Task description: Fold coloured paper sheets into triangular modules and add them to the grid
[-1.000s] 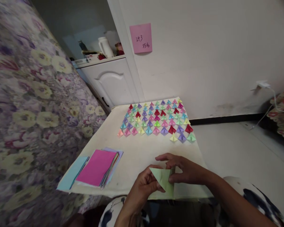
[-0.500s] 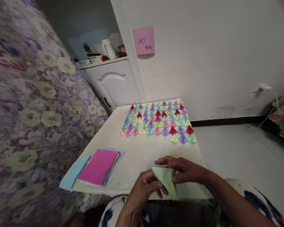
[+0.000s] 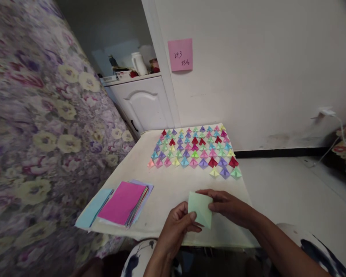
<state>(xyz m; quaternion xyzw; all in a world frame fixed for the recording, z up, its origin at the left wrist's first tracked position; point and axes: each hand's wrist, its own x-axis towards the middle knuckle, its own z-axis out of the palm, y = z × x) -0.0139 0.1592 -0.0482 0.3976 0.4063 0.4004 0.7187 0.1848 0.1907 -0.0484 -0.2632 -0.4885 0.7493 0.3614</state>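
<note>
Left hand (image 3: 180,222) and right hand (image 3: 229,206) are pinching green paper (image 3: 201,209) in a narrow grip above the near edge of the bench (image 3: 167,188); the earlier triangle is now presenting a square, its fold seemingly flattening.

Dim, flat light, shelf recess (image 3: 109,27) in shadow, floral fabric (image 3: 31,127) blurry toward the left edge

A folded pale green paper (image 3: 200,208), flat and roughly square, is held tilted over the near part of the cream-covered counter (image 3: 170,188), the left grip (image 3: 177,224) at its lower left, the right grip (image 3: 230,206) at its upper right, one corner pointing downward.
</note>
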